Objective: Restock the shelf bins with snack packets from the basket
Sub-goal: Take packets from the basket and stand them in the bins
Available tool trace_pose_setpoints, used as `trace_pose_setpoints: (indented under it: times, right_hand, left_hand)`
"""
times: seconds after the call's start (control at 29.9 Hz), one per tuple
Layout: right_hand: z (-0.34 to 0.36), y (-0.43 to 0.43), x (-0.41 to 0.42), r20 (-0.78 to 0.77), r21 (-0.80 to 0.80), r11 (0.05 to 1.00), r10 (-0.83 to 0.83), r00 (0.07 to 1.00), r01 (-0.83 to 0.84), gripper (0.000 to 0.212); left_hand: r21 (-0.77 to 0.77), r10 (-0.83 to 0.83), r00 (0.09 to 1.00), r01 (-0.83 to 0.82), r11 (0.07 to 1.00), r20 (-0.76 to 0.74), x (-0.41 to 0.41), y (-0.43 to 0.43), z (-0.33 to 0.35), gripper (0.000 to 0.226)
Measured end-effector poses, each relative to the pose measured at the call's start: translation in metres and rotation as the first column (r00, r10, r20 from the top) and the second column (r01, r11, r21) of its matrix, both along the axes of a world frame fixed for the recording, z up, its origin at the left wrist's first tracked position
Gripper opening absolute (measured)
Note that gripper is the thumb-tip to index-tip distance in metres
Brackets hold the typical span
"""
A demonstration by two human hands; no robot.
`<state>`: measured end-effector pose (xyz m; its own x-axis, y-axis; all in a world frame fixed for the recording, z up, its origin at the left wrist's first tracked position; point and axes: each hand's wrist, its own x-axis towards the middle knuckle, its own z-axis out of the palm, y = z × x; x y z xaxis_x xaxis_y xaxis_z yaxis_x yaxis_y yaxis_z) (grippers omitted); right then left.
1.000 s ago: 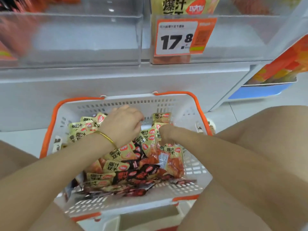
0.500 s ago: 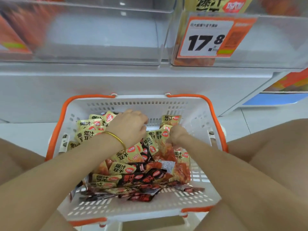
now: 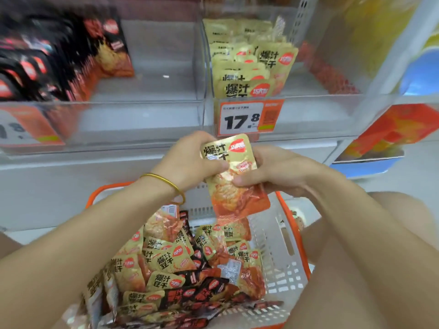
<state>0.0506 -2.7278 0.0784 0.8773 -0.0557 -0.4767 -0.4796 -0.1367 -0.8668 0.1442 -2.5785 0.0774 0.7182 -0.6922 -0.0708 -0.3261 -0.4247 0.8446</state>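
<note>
Both hands have risen from the basket [image 3: 282, 236]; fingers [image 3: 219, 164] pinching one gold packet [image 3: 234, 176], possibly several.

Glossy foil-look packet [image 3: 234, 176], gold and orange, catching the light. White perforated plastic basket [image 3: 280, 252] with smooth orange rim. Clear, shiny plastic bins [image 3: 147, 115] above. Paper price tag [image 3: 247, 118], matt. Polished gold-coloured metal bangle [image 3: 166, 182].

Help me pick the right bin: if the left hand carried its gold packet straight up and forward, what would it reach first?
Probably the price tag reading 17.8 on the front wall of the clear bin holding matching gold packets. The left hand and right hand both hold the gold packet just below it; depth is uncertain.
</note>
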Motion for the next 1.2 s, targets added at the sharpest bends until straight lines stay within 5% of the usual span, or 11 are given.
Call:
trace_pose_setpoints:
  times: [0.1, 0.17, 0.23, 0.3, 0.37, 0.47, 0.67, 0.77, 1.04, 1.2]
  right_hand:
    - [0.047, -0.023, -0.012, 0.143, 0.160, 0.983, -0.112, 0.983, 0.088, 0.036]
    - [0.076, -0.045, -0.017, 0.254, 0.200, 0.957, -0.258, 0.932, 0.210, 0.034]
    - [0.098, -0.069, -0.013, 0.354, 0.145, 0.922, -0.386, 0.852, 0.358, 0.030]
    - [0.110, -0.095, 0.003, 0.434, 0.077, 0.866, -0.475, 0.765, 0.494, 0.021]
    - [0.110, -0.115, 0.028, 0.470, -0.051, 0.813, -0.493, 0.733, 0.580, 0.023]
    - [0.094, -0.128, 0.065, 0.378, -0.329, 0.761, -0.437, 0.817, 0.559, 0.023]
    - [0.057, -0.139, 0.109, 0.190, -0.642, 0.627, -0.428, 0.884, 0.442, 0.052]
    - [0.053, -0.140, 0.119, 0.198, -0.647, 0.602, -0.460, 0.866, 0.468, 0.052]
    - [0.057, -0.135, 0.116, 0.164, -0.506, 0.739, -0.425, 0.890, 0.445, 0.049]
    - [0.086, -0.114, 0.077, 0.381, -0.499, 0.591, -0.507, 0.773, 0.634, 0.054]
  left_hand:
    - [-0.257, 0.079, 0.993, -0.053, 0.965, 0.091, -0.001, -0.016, 0.038, 0.024]
    - [-0.318, 0.204, 0.874, -0.061, 0.946, 0.441, 0.005, -0.027, 0.061, 0.021]
    - [-0.246, 0.209, 0.671, -0.041, 0.968, 0.711, 0.014, -0.040, 0.080, 0.038]
    - [-0.051, 0.063, 0.559, -0.038, 0.998, 0.826, 0.024, -0.058, 0.090, 0.053]
    - [0.147, -0.090, 0.501, -0.075, 0.986, 0.861, 0.031, -0.074, 0.091, 0.056]
    - [0.325, -0.208, 0.503, -0.156, 0.933, 0.839, 0.036, -0.089, 0.080, 0.049]
    - [0.333, -0.208, 0.426, -0.244, 0.911, 0.881, 0.040, -0.091, 0.066, 0.080]
    - [0.333, -0.209, 0.421, -0.249, 0.909, 0.883, 0.039, -0.091, 0.066, 0.084]
    - [0.321, -0.198, 0.444, -0.222, 0.921, 0.874, 0.039, -0.090, 0.065, 0.082]
    - [0.025, 0.001, 0.379, -0.062, 0.998, 0.925, 0.028, -0.070, 0.070, 0.050]
